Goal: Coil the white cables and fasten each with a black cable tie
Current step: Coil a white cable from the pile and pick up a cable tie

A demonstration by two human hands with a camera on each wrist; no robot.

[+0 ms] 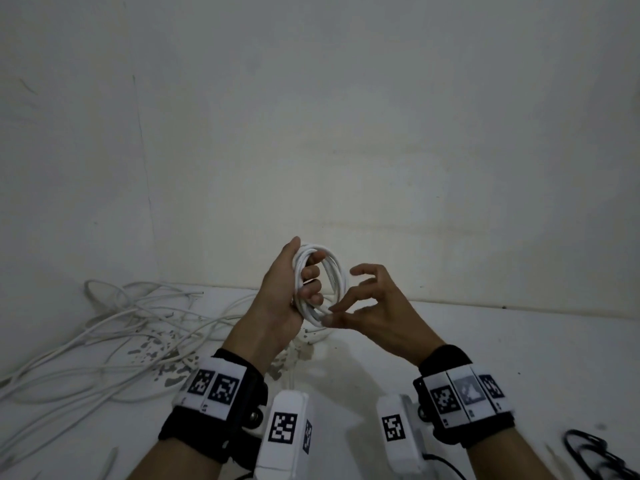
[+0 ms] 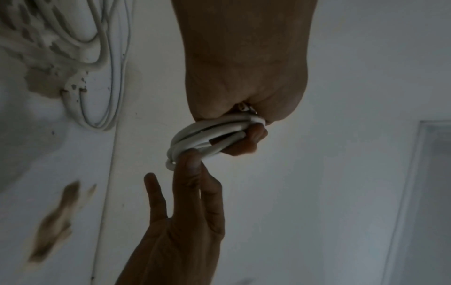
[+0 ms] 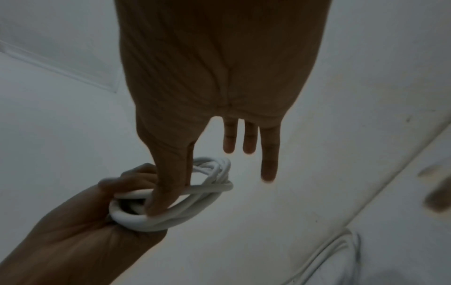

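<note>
Plain off-white plaster wall fills the view, dimly lit, meeting a white surface with chipped paint below.

Black wrist straps, white marker-coded camera housings

Bare room: stained white wall, paint-flecked floor.

3 cams: head wide, two wrist close-ups.
Head looks forward-down over both forearms toward the wall. Each wrist cam looks along its own hand, very near; all three share the white coil between the hands.
</note>
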